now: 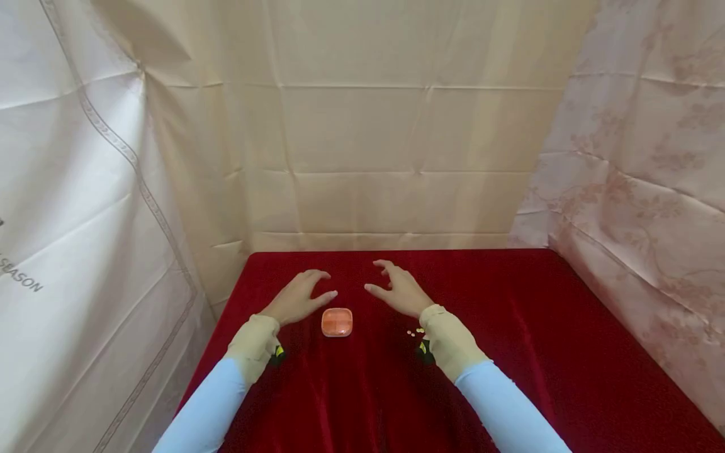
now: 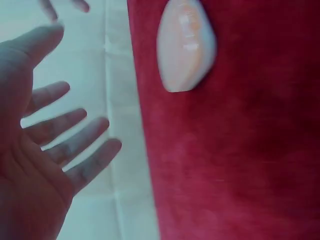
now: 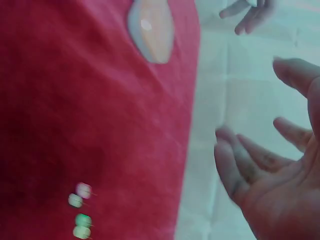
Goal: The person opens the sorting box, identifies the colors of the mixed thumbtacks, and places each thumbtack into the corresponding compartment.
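A small rounded orange pill case [image 1: 337,322] lies closed on the red tablecloth [image 1: 538,340], between my two hands. My left hand [image 1: 299,297] hovers just left of and beyond it, fingers spread and relaxed, holding nothing. My right hand [image 1: 398,290] hovers to the case's right, fingers loosely spread, also empty. Several small pale pills [image 1: 416,331] lie on the cloth by my right wrist. The left wrist view shows the case [image 2: 186,44] and the open palm [image 2: 35,150]. The right wrist view shows the case [image 3: 151,29], the pills [image 3: 80,210] and the open palm [image 3: 270,185].
The red-covered table is boxed in by cream fabric walls [image 1: 391,126] at the back and left, and a floral curtain [image 1: 646,163] on the right. Both forearms wear light blue sleeves with beige cuffs [image 1: 447,336].
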A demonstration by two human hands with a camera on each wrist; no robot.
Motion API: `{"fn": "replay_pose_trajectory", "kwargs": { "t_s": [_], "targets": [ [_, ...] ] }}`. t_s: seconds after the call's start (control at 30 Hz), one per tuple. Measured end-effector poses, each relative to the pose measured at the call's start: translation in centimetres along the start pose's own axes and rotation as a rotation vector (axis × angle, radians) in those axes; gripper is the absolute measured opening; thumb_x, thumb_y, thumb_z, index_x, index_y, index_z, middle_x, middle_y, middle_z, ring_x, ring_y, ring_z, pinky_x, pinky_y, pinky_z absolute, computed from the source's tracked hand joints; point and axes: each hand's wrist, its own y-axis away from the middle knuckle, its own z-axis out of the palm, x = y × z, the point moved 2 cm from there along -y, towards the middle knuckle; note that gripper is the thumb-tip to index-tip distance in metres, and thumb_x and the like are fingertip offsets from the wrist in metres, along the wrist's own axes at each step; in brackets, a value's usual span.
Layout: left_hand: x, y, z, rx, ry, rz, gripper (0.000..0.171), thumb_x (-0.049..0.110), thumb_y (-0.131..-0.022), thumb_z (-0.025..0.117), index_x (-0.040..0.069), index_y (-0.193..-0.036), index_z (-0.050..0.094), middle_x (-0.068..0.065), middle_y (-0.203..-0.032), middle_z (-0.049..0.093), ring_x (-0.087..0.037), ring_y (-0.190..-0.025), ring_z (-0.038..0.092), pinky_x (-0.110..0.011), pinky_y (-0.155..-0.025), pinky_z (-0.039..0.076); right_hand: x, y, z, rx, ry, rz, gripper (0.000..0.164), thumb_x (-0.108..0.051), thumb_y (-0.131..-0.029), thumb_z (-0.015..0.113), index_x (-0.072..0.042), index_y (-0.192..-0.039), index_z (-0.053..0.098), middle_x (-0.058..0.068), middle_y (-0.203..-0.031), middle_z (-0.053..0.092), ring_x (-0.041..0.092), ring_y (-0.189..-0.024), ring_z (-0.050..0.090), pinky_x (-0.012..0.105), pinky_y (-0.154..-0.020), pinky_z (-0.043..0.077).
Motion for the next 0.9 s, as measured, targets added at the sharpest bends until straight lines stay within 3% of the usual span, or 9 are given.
{"fn": "replay_pose_trajectory", "kwargs": {
  "t_s": [0.1,0.23,0.47,0.57,0.7,0.9],
  "targets": [
    [-1.0,2.1,0.8,-0.048,0.102,-0.017,0.062,0.052,-0.084,0.066,0.021,-0.135,0.049,0.003,-0.133,0.050,-0.020,-0.117,0.051,-0.041,-0.094,0.044,0.5,0.9,1.5,-0.082,-0.081,-0.024,0.073,-0.053,-0.086,0.064,-0.022,-0.145,0.034,0.006,-0.129,0.051,0.025,-0.102,0.061,0.041,-0.084,0.050],
    [-1.9,4.0,2.0,-0.081,0.177,-0.025,0.071,0.052,-0.077,0.074,0.025,-0.137,0.046,0.000,-0.125,0.054,-0.020,-0.101,0.056,-0.034,-0.079,0.048,0.6,1.7,3.5,-0.153,-0.115,-0.042,0.077,-0.049,-0.083,0.070,-0.023,-0.145,0.033,0.009,-0.132,0.050,0.021,-0.096,0.062,0.037,-0.081,0.050],
    [-2.2,5.2,3.6,-0.121,0.255,-0.016,0.088,0.048,-0.072,0.080,0.019,-0.144,0.037,-0.009,-0.097,0.061,-0.013,-0.070,0.056,-0.028,-0.061,0.048,1.1,2.1,6.3,-0.215,-0.177,-0.063,0.084,-0.036,-0.079,0.079,-0.020,-0.147,0.032,0.016,-0.135,0.047,0.012,-0.081,0.060,0.034,-0.075,0.050],
    [-2.4,5.1,4.4,-0.144,0.280,-0.002,0.090,0.043,-0.074,0.080,0.021,-0.146,0.032,-0.008,-0.115,0.059,-0.011,-0.064,0.057,-0.027,-0.058,0.049,1.4,2.0,7.1,-0.229,-0.191,-0.063,0.087,-0.033,-0.077,0.081,-0.019,-0.147,0.031,0.015,-0.134,0.048,0.013,-0.079,0.060,0.033,-0.074,0.050],
    [-2.7,4.6,5.2,-0.134,0.318,0.018,0.090,0.036,-0.077,0.080,0.024,-0.148,0.028,-0.004,-0.142,0.043,-0.010,-0.064,0.057,-0.027,-0.059,0.050,1.9,1.5,7.8,-0.223,-0.195,-0.074,0.087,-0.031,-0.077,0.081,-0.016,-0.146,0.031,0.013,-0.134,0.049,0.012,-0.077,0.060,0.031,-0.073,0.050],
    [-3.6,4.5,6.4,-0.143,0.326,0.024,0.090,0.031,-0.078,0.080,0.015,-0.149,0.027,-0.005,-0.142,0.042,-0.008,-0.062,0.057,-0.026,-0.057,0.049,2.1,1.2,9.1,-0.235,-0.181,-0.074,0.085,-0.029,-0.077,0.081,-0.017,-0.145,0.032,0.010,-0.133,0.051,0.009,-0.073,0.058,0.028,-0.070,0.049]
  ]
}}
